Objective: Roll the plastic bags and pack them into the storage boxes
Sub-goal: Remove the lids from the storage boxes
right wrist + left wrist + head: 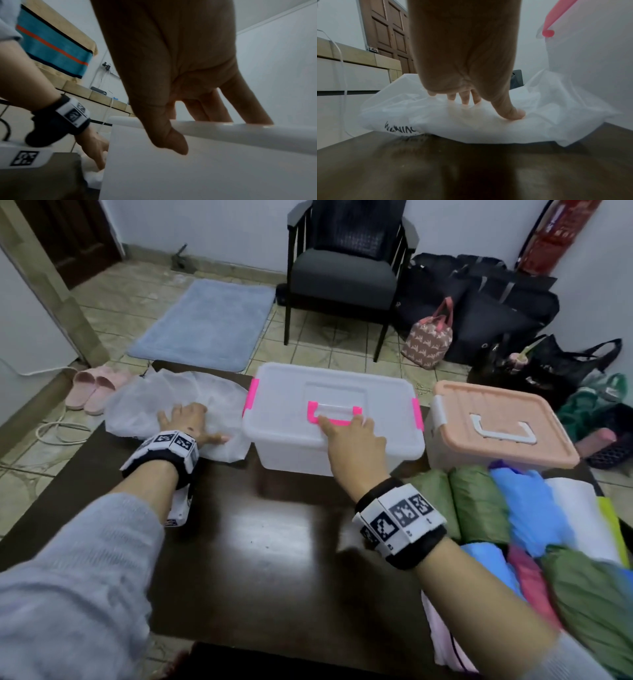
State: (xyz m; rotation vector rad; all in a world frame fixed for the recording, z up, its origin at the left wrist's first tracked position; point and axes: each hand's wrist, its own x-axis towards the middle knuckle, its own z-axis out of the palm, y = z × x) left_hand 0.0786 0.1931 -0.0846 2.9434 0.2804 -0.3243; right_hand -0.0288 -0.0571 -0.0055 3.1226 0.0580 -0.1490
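Nearest me, along the table's (274,542) right edge, I see a heap of plastic bags (534,529) in green, blue, pink and white, some already in rolls, running from the near right corner up toward the far side. The middle of the dark table top is bare and glossy. Further out, my left hand (186,422) lies flat on a crumpled white plastic bag (150,405) at the far left corner of the table; this grip is spread, fingers straight and thumb pressing down into the film, as the left wrist view shows with the thumb (513,113) dimpling the bag, which carries some black lettering on its near fold. Just right of that bag, touching its edge, stands the translucent storage box (329,419) with pink side latches, lid on, at the middle of the far edge. My right hand (352,436) rests on top of its lid, fingertips at the pink handle (334,414); from the right wrist view the fingers (240,108) reach down over the lid rim with the thumb hanging in front of the box wall, straight rather than curled, so that grip is loose and clamps nothing. Near it on the right stands a second storage box with a peach lid (503,422) and white handle, also closed, at the far right corner.
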